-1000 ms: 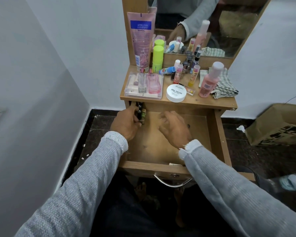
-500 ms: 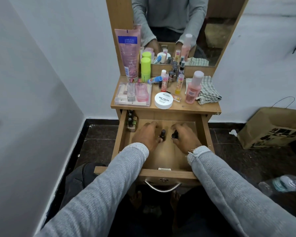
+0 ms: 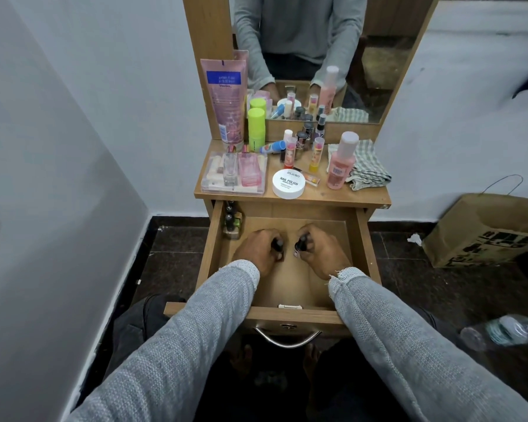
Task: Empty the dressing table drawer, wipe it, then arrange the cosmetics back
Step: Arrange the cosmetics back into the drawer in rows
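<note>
The wooden drawer (image 3: pixel 363 248) of the dressing table stands pulled out in front of me. Both hands are inside it, side by side. My left hand (image 3: pixel 259 249) is closed around a small dark-capped nail polish bottle (image 3: pixel 277 245). My right hand (image 3: pixel 320 249) grips another small dark-capped bottle (image 3: pixel 300 245). A few small bottles (image 3: pixel 230 222) stand in the drawer's back left corner. On the tabletop (image 3: pixel 323 194) stand many cosmetics: a pink tube (image 3: pixel 226 99), a green stick (image 3: pixel 256 129), a clear case (image 3: pixel 233 173), a white nail polish remover jar (image 3: pixel 288 184) and a pink bottle (image 3: pixel 340 162).
A checked cloth (image 3: pixel 368 167) lies at the tabletop's right end. A mirror (image 3: pixel 317 56) rises behind the table. A brown paper bag (image 3: pixel 485 229) and a plastic water bottle (image 3: pixel 506 330) are on the dark floor to the right. A white wall closes the left side.
My left hand left the bottles in the back left corner and came to the drawer's middle. Each hand now grips a small bottle. The camera view pulled back and tilted up.
</note>
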